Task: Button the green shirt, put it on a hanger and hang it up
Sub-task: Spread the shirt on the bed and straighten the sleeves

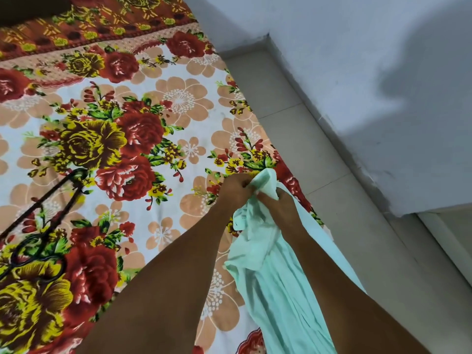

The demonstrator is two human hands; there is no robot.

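Floral bedsheet (143,103), both hands (255,195) pinching crumpled green shirt (275,277)

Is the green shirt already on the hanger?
No: the hanger lies bare on the floral bedsheet, apart from the green shirt, which both hands hold at the bed's edge.

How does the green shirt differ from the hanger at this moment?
The green shirt is pale, soft and bunched; the hanger is dark, thin and rigid. The left hand and right hand grip the shirt; the hanger lies untouched. Both are over the floral bedsheet.
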